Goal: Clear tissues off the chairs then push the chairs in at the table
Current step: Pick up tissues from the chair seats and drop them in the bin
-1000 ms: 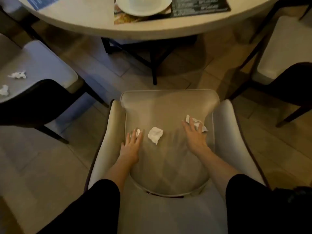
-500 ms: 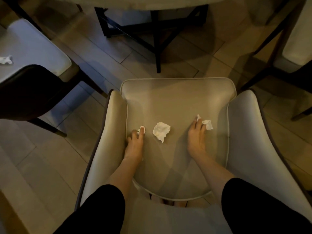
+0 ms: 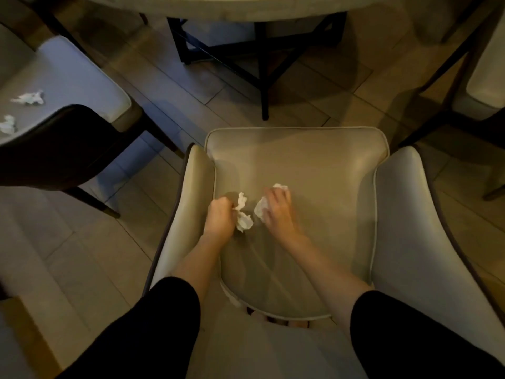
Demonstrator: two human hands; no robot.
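A beige armchair point(image 3: 300, 160) stands right below me, pulled back from the round table point(image 3: 218, 8). My left hand point(image 3: 220, 218) is clenched on a crumpled white tissue point(image 3: 243, 214) at the seat's left middle. My right hand point(image 3: 277, 212) lies curled over more tissue on the seat: one piece point(image 3: 261, 208) shows at its thumb side, another point(image 3: 281, 186) pokes out past the fingertips. The two hands are close together. On the chair to the left point(image 3: 68, 77) lie two more tissues, one point(image 3: 28, 97) further in and one point(image 3: 7, 125) at the frame's edge.
The table's dark cross-shaped base point(image 3: 262, 56) stands straight ahead of the armchair on the wood floor. A third chair point(image 3: 483, 86) with dark legs is at the right edge. The left chair's dark backrest point(image 3: 54, 149) juts toward the armchair's left arm.
Both hands slid inward from the seat's sides toward its middle. The left hand closed into a fist on tissue; the right dragged its tissue over to the middle piece.
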